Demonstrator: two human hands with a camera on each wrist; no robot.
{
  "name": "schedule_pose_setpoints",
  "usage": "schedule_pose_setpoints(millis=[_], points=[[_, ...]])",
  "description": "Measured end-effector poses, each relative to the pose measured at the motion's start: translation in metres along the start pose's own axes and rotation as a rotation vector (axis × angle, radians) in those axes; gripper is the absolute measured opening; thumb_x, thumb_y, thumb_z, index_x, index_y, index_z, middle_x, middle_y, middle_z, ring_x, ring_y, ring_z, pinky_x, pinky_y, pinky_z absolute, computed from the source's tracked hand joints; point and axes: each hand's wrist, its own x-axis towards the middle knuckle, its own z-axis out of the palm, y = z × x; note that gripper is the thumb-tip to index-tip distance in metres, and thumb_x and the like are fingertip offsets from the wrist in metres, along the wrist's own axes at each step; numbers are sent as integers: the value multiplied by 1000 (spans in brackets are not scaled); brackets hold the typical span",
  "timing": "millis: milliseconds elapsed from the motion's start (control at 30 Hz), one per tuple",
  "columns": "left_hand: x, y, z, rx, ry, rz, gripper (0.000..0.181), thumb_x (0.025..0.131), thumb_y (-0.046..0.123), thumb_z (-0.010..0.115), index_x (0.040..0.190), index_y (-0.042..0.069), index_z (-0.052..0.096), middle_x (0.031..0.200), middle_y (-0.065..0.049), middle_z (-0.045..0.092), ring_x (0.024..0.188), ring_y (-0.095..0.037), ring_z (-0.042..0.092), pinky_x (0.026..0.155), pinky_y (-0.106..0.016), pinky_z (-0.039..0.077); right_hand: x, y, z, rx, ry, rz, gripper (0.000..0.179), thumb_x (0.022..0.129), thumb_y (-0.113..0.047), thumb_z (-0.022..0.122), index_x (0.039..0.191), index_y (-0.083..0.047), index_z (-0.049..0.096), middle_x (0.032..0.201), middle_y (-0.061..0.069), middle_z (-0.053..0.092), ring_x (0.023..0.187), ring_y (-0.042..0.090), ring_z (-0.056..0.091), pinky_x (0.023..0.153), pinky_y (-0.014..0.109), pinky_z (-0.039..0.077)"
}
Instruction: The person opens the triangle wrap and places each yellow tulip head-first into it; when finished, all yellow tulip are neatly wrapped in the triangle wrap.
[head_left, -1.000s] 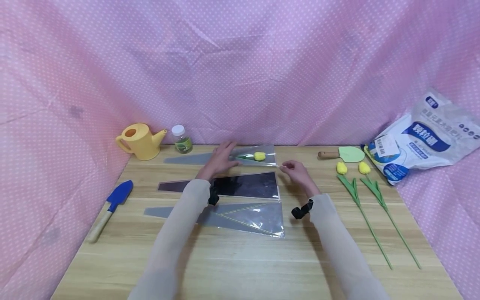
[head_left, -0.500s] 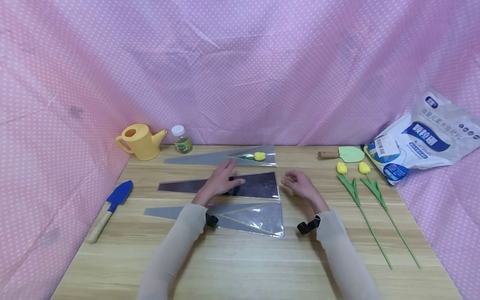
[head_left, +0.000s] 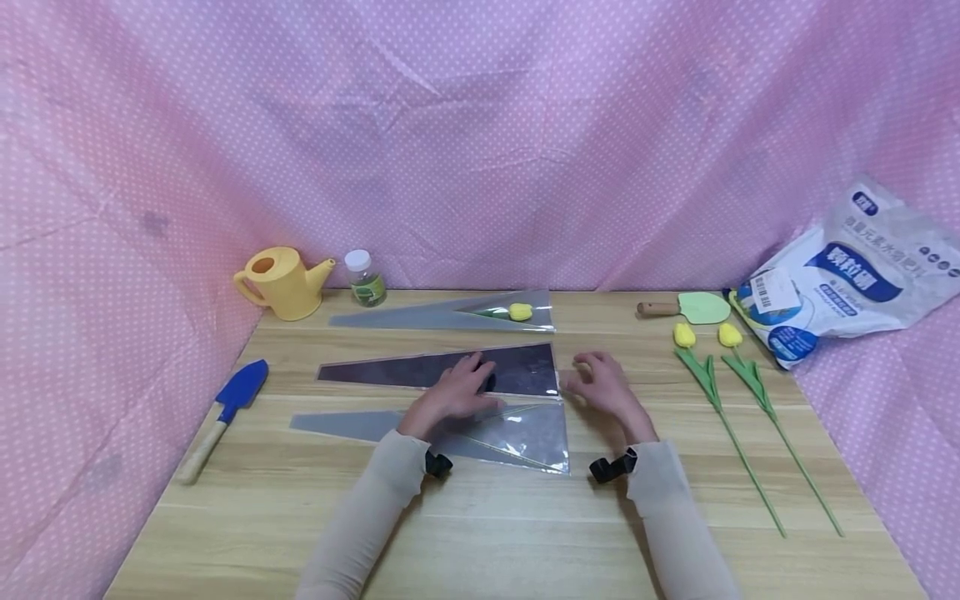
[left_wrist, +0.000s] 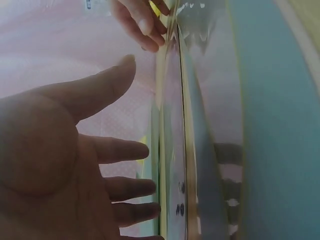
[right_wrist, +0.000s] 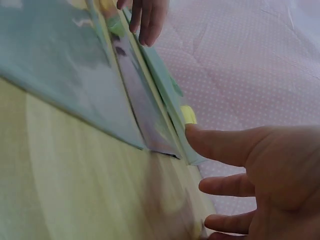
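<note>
Three tapered flower wrapping sleeves lie across the table, wide ends to the right. My left hand [head_left: 452, 393], fingers spread, is over the dark middle sleeve [head_left: 390, 370] and the grey front sleeve [head_left: 337, 426]; the left wrist view [left_wrist: 45, 150] shows its palm holding nothing. Inside the rear sleeve [head_left: 405, 317] lies a yellow tulip [head_left: 520, 312], its stem partly hidden. Just right of the middle sleeve's wide end is my right hand [head_left: 606, 390], fingers loosely bent and holding nothing. Two more yellow tulips, a nearer-left one [head_left: 705, 383] and a right one [head_left: 750, 387], lie farther right.
At the back left stand a yellow watering can [head_left: 288, 285] and a white-lidded jar [head_left: 366, 279]. A blue trowel [head_left: 238, 392] lies at left, a light green trowel [head_left: 703, 307] at the back right. A white printed bag [head_left: 847, 275] leans against the pink curtain [head_left: 480, 150].
My left hand has come back toward the body, from the rear sleeve past the middle one. My right hand has also drawn back a little. The sleeves and tulips have stayed put.
</note>
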Motion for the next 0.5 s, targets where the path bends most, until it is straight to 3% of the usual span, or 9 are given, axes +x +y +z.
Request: schedule_pose_setpoints(millis=[267,500], points=[[0,3,8,53,-80,-9,79,96,53,58,158,13,30,169,-17,10,158,-39,5,124,-64,12,1,0,6,-96,-16,17,78,84,-43,76,143,0,46,159,35,20,147,54,18,115,75,13],[1,5,10,63,-100,-25,79,96,54,58,158,14,30,170,-15,9,158,-38,5,124,-63,12,3,-1,9,-132,9,21,80,81,-43,78,142,-2,45,159,32,21,147,51,17,112,75,16]])
